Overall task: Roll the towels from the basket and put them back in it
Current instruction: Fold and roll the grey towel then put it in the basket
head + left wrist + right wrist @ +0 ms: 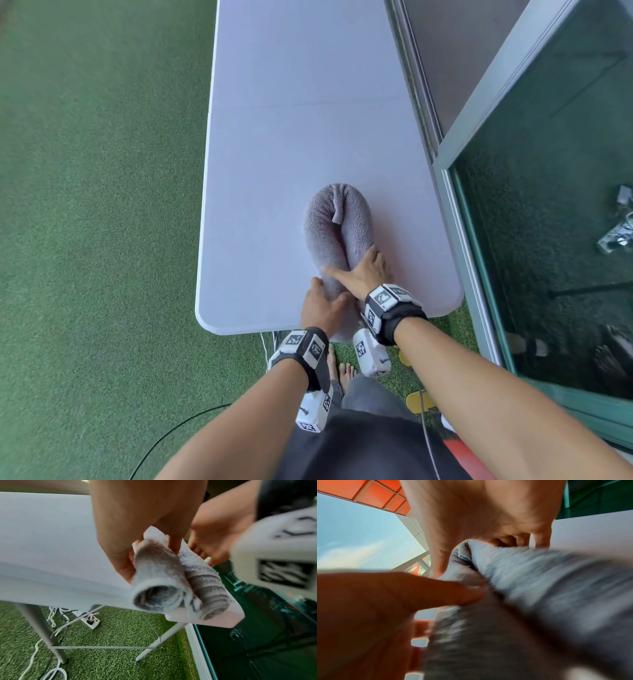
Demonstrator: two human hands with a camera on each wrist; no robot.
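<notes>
Soft, even daylight fills all three views, leaving only a faint shadow beside the rolled grey terry towel [337,233] on the pale plastic worktop [301,102]. The head view is sharp but bows straight edges toward its borders. Both wrist views are smeared, the right one worst, where the towel is a grey blur.

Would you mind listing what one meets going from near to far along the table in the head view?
Table's near edge → left hand gripping the towel's end → right hand pressing flat on it → bend of the rolled grey towel → seam across the tabletop.
</notes>
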